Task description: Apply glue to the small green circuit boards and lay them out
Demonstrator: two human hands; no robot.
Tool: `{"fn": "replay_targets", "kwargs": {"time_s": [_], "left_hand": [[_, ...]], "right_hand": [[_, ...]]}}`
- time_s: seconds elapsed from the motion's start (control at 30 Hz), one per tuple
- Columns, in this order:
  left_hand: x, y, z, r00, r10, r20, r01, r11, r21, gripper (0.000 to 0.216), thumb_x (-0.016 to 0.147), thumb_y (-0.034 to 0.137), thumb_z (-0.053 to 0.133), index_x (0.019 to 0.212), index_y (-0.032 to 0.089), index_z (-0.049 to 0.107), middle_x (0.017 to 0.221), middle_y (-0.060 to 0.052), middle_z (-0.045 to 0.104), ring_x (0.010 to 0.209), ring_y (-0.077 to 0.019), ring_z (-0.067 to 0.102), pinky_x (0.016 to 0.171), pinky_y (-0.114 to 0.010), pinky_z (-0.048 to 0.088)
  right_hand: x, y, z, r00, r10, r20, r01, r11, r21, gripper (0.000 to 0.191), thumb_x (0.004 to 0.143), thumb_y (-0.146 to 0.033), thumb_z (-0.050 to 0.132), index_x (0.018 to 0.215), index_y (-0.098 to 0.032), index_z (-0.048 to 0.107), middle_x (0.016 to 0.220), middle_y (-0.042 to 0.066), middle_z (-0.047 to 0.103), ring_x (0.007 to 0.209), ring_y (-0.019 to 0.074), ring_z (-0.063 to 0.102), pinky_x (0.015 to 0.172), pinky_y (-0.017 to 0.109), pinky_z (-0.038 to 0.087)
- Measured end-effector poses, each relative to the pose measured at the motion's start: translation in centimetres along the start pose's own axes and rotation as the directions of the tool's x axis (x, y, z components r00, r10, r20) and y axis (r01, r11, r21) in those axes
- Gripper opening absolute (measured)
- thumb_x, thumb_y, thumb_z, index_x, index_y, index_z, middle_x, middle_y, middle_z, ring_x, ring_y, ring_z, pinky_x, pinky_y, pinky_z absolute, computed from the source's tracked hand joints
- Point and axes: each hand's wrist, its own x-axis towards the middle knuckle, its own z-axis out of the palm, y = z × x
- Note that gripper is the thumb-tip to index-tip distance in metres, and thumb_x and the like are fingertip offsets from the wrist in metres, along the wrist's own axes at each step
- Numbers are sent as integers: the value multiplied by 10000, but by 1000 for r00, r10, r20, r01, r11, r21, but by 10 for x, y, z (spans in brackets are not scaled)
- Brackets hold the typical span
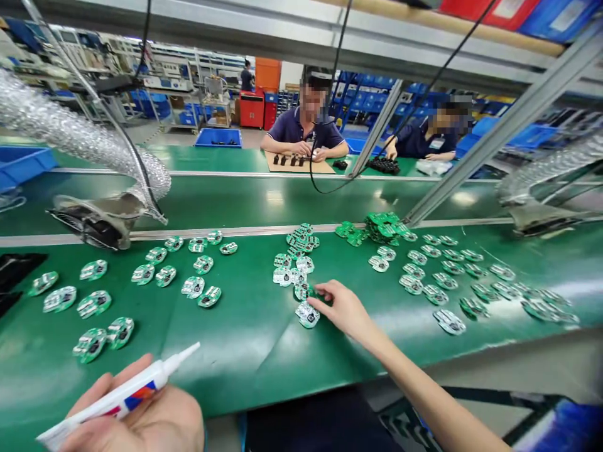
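My left hand (141,417) is at the bottom left, closed around a white glue tube (120,397) whose nozzle points up and to the right. My right hand (343,309) reaches out over the green bench (245,339), fingers pinched on a small round green circuit board (305,292) at the near end of a cluster of such boards (294,263). Another board (308,314) lies just left of the hand.
Several more boards lie spread at the left (155,276) and right (452,270), with a green pile (384,227) at the back. A silver extraction hose (85,147) ends in a hood at the left. Two people sit at the far bench (306,125).
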Motion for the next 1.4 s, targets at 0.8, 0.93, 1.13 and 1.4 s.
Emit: {"fn": "replay_targets", "kwargs": {"time_s": [0.8,0.93,1.13,1.4], "left_hand": [[-52,-21,-6,973,-105,203,128,986,-105,456,936,596,671,996,145,701,791,-82,778,604,-173,694,523,-247,535],[-45,-15,-6,985,-39,167,58,992,-113,428,974,562,640,1040,143,698,846,-96,787,656,-170,711,555,-241,548],[-48,-20,-19,969,149,199,-160,986,38,407,1023,508,583,1073,125,713,877,-111,798,682,-176,746,562,-240,578],[-63,-52,-16,824,366,433,-461,877,137,316,1047,411,574,1126,147,728,946,-114,817,813,-209,803,728,-308,659]], "right_hand": [[15,-68,26,910,226,347,-401,274,874,499,522,-468,1020,825,-226,705,716,1,718,631,185,710,727,361,654],[-13,-103,58,836,125,534,-548,210,810,508,519,-437,1028,841,-204,712,704,4,733,637,182,728,768,354,670],[-34,-116,79,792,91,604,-604,257,754,575,484,-487,1032,800,-195,651,657,29,750,620,208,760,649,304,652],[-39,-119,88,831,67,552,-543,314,779,603,444,-592,1007,715,-195,644,622,30,737,611,234,775,626,300,644]]}}
